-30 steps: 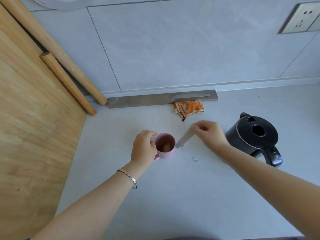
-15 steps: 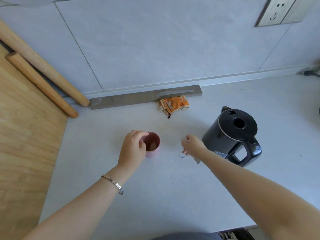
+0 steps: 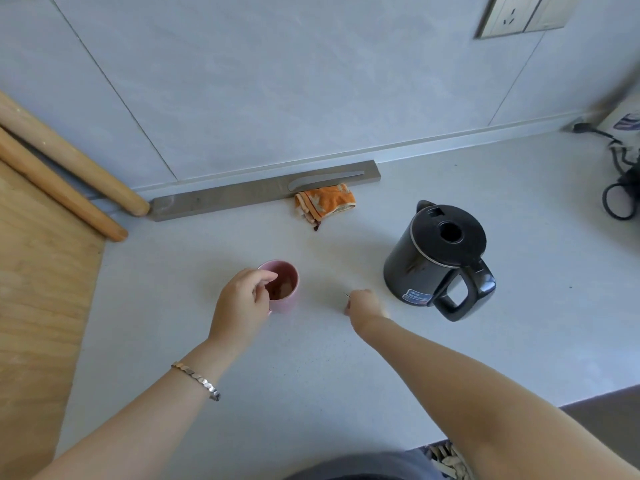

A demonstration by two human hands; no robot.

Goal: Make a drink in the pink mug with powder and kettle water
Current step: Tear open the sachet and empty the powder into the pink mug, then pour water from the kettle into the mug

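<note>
Your left hand (image 3: 242,303) is at the small pink ceramic mug (image 3: 282,289), fingers curled over the near-left side of its rim, thumb side toward the opening, grasping the mug. The mug stands upright on the pale grey countertop (image 3: 311,375), mouth pointing straight up, and there's brown powder (image 3: 282,291) sitting in the bottom. A silver link bracelet (image 3: 197,379) rides your left wrist.

Your right hand (image 3: 363,304) is down on the counter between the mug and the black electric kettle (image 3: 436,258), knuckles up, fingers bunched closed. A thin sliver pokes out at the fingertips, but it's too small to say what it is, so I cannot tell whether you're pinching something or just clenched.

The kettle stands upright just right of that hand, near but not touching. Its lid is closed, its spout points away toward the wall and slightly left, and its loop handle (image 3: 460,299) points back toward you and to the right, so its long line runs from far-left to near-right.

Behind the mug, a crumpled orange patterned cloth (image 3: 325,202) lies against a long grey metal strip (image 3: 263,192) at the foot of the wall. Two light wooden rolling pins (image 3: 69,174) lean at the left above a wooden board (image 3: 38,306). A white wall socket (image 3: 519,13) is up at the right.
</note>
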